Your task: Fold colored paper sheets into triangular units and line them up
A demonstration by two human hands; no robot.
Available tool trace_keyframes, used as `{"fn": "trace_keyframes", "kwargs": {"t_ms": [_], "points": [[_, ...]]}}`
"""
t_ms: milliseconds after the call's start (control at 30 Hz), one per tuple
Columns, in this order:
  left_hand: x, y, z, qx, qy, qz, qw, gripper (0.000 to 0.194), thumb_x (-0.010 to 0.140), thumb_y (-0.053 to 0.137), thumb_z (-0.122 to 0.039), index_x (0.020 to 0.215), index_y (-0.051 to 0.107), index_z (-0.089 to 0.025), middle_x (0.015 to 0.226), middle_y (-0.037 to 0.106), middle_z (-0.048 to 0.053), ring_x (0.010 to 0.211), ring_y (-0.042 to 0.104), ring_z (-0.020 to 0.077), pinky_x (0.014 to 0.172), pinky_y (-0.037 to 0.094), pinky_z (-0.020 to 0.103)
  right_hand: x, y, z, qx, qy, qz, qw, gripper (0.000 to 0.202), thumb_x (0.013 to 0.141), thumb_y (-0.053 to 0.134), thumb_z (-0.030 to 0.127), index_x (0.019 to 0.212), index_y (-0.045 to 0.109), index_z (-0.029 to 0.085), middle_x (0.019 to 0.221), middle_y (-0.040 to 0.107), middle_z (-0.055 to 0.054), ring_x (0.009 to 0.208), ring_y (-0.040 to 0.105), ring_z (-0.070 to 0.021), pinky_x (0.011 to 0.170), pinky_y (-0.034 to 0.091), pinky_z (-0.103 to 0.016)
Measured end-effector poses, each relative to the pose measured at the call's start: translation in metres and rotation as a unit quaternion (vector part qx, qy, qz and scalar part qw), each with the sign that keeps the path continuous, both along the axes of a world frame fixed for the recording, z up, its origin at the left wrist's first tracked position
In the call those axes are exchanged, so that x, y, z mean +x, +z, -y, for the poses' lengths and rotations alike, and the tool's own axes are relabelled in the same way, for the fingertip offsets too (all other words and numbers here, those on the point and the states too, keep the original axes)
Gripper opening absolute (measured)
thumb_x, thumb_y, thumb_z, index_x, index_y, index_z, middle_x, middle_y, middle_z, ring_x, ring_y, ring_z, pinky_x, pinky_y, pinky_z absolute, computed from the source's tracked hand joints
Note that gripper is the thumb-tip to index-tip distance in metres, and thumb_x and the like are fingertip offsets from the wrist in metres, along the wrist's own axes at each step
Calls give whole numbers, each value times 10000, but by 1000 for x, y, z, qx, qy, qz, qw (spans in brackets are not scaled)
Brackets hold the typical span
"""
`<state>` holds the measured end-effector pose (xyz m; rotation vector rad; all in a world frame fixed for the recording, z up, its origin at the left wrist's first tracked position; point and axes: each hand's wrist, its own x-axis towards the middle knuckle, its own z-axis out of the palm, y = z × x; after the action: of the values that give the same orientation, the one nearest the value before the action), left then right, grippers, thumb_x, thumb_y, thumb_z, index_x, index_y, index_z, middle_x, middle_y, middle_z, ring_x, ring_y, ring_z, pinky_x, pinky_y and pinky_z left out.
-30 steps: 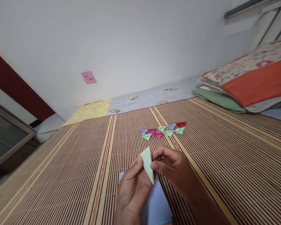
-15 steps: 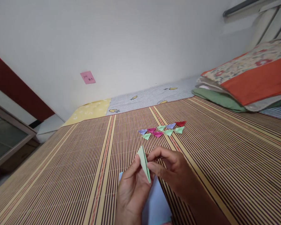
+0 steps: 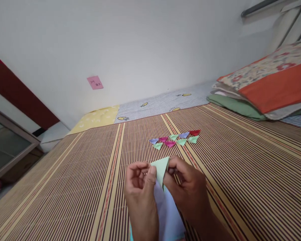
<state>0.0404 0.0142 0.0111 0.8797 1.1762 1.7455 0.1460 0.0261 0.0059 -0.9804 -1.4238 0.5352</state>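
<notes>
A light green folded paper triangle (image 3: 161, 168) is held up between both hands, low in the middle of the view. My left hand (image 3: 141, 190) pinches its left corner between thumb and fingers. On the other side, my right hand (image 3: 187, 185) grips the right edge, with the thumb in front and some fingertips hidden behind the paper. Below the hands lies a pale blue-violet sheet of paper (image 3: 169, 216), partly covered by my left wrist. Farther out, two rows of small folded paper pieces rest on the mat, among them a red one (image 3: 195, 133) and a magenta one (image 3: 170, 144).
A striped bamboo mat (image 3: 72, 180) covers the bed. Folded bedding (image 3: 268, 97) is piled at the right, with a floral and orange piece on top. A pink note (image 3: 95, 82) is stuck on the white wall. A glass-fronted cabinet (image 3: 10, 140) stands at the left.
The green paper has turned from a narrow, edge-on view to show its broad face. My left hand has rotated from palm-up under it to pinching its left corner.
</notes>
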Motion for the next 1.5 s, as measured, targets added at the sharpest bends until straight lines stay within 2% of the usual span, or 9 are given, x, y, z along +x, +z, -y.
{"fn": "trace_keyframes", "kwargs": {"t_ms": [67,133,233,367,667,867,1033,1300,1500], "points": [[1,2,4,20,13,-110,994,131,871,765,-302,873,660,-225,891,654,-4,849,629,148,792,499,228,-1,-3,-1,21,-38,29,999,199,884,585,131,715,527,219,631,495,60,543,473,-105,528,374,-222],[2,4,8,13,-25,-161,986,126,899,724,-324,891,648,-225,914,652,14,863,629,172,802,498,258,1,-6,-4,39,-58,62,996,165,895,578,135,755,559,219,655,513,51,561,484,-113,541,373,-231],[2,6,9,-17,-96,-173,980,179,865,756,-332,919,624,-224,921,655,28,841,625,192,770,500,283,6,-10,-6,58,-57,98,992,120,923,546,143,861,613,220,727,571,22,617,521,-137,573,388,-249],[1,5,7,-33,-122,-161,979,169,919,687,-372,916,613,-220,883,661,38,828,631,201,749,507,292,8,-9,-6,54,-35,133,989,135,919,531,112,900,616,215,761,597,8,636,551,-147,578,405,-252],[2,6,6,-37,-106,-104,988,151,934,641,-304,855,544,-220,782,632,-5,722,620,157,652,510,242,1,-14,-2,131,-61,220,965,163,1000,494,96,962,603,210,826,644,-29,732,612,-186,659,418,-305],[4,7,9,-29,-51,-149,987,164,864,687,-205,824,529,-223,880,661,16,717,612,150,620,486,239,-1,-12,-1,86,-53,169,980,142,1012,496,140,1072,595,221,883,656,-27,765,631,-185,664,436,-300],[4,2,12,-26,-40,-158,986,143,870,682,-215,849,542,-236,996,688,46,814,646,183,718,512,290,-2,-12,2,98,-22,138,985,175,1030,453,139,1066,597,231,917,666,-29,805,650,-183,692,454,-294],[18,6,20,0,2,-167,986,142,862,661,-207,842,526,-242,1059,699,45,808,642,176,722,497,292,0,-18,4,99,-9,96,990,247,939,627,113,1149,618,243,952,687,-10,818,663,-174,699,484,-285],[25,6,20,-18,32,-211,977,117,889,629,-225,864,518,-248,822,619,-3,726,602,171,654,466,282,-1,-16,3,125,-25,134,983,251,933,633,104,1163,616,203,939,696,-45,824,664,-204,713,500,-330]]}}
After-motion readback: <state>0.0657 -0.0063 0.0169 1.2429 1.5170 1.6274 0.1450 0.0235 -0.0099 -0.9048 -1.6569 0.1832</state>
